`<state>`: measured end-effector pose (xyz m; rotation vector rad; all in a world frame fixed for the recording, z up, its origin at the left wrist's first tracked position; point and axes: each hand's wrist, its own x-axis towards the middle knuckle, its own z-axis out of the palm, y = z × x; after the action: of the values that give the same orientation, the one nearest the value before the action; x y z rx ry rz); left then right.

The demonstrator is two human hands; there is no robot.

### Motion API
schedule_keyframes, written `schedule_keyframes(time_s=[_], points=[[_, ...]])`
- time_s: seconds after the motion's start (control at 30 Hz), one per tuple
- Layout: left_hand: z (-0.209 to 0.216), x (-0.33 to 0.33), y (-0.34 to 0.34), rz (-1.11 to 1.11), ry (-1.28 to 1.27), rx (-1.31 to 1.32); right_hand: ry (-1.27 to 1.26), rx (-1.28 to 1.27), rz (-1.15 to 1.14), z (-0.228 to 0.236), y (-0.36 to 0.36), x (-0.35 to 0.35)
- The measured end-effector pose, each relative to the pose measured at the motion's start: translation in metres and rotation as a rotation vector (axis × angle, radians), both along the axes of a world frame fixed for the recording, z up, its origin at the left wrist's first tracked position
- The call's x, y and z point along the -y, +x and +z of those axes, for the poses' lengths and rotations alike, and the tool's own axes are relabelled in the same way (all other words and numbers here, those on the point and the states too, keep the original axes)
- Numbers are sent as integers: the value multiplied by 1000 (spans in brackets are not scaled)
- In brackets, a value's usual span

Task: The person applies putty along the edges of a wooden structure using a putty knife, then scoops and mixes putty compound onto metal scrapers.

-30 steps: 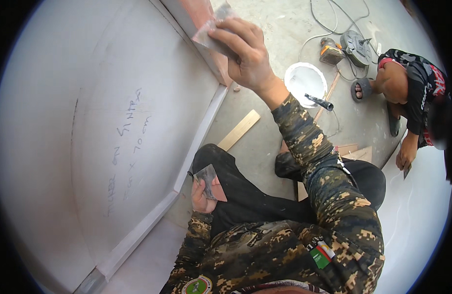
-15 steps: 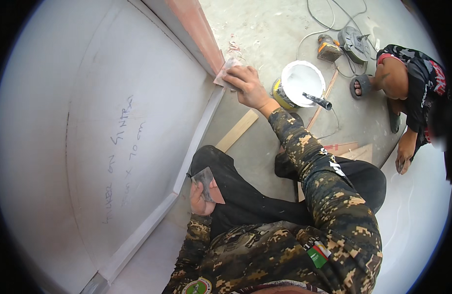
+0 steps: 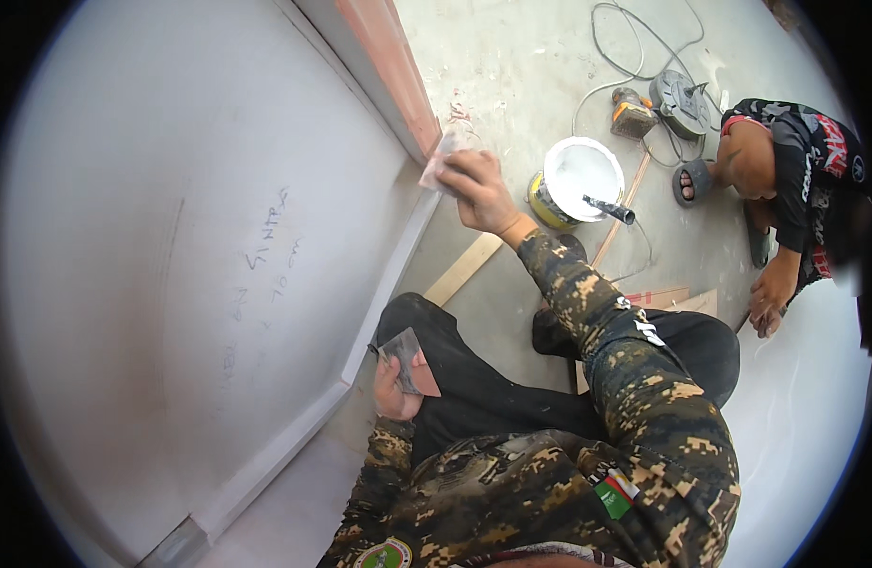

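My right hand (image 3: 481, 194) is closed on a flat, pale, pink-smeared putty spreader (image 3: 440, 163). Its blade is against the corner of the large white panel (image 3: 199, 151), where a pink-coated edge (image 3: 398, 80) meets the narrow white rim (image 3: 384, 289). Close to my left knee, my left hand (image 3: 394, 396) grips a second, greyish putty spreader (image 3: 400, 354) by its side, thumb laid on top. Pink putty (image 3: 424, 380) covers part of that blade.
A white-filled bucket (image 3: 556, 201) with a dark-handled tool (image 3: 614, 208) stands beyond my right forearm. Farther off lie an orange-grey power sander (image 3: 633, 115) and a cable reel (image 3: 684, 102). A wooden strip (image 3: 462, 270) lies by my knee. Another person (image 3: 786, 180) crouches at right.
My right hand and its spreader stay at the panel corner, the blade tilted somewhat more upright. My view has shifted slightly. The other person's hands have come together lower over the white surface.
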<state>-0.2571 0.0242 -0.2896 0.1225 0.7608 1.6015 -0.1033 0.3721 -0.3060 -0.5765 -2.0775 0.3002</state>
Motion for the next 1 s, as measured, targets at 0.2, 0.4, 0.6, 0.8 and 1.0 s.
schedule_keyframes(time_s=[0.2, 0.4, 0.6, 0.8, 1.0], points=[[5, 12, -1, -9, 11, -23, 273, -361, -83, 205, -12, -27], [12, 3, 3, 51, -75, 39, 330, -195, -75, 217, -11, -32], [-5, -1, -4, 1, 4, -20, 171, -170, -85, 118, -17, -21], [4, -12, 4, 10, -52, -26, 34, -62, -64, 23, -8, -20], [23, -4, 13, 2, 42, -7, 257, -263, -245, 121, -2, -18]])
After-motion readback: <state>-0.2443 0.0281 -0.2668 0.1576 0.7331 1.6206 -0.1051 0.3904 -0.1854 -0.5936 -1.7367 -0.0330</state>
